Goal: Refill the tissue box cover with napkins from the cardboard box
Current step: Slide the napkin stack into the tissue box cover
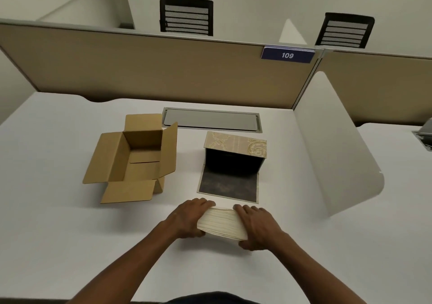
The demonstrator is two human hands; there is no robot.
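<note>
A thick stack of cream napkins (222, 223) rests on the white desk near me. My left hand (189, 217) clasps its left end and my right hand (256, 226) clasps its right end. Just beyond the stack lies the tissue box cover (235, 144), beige with a pale floral pattern, lying with its dark inside facing me and its dark-lined flap (228, 185) folded down flat on the desk. To the left stands the brown cardboard box (138, 154), all flaps open, with nothing visible inside.
A grey cable-tray lid (211, 119) is set into the desk behind both boxes. A tan partition (152, 67) with a blue "109" label closes the back, and a white curved divider (336, 149) stands on the right. Two black chairs show beyond the partition.
</note>
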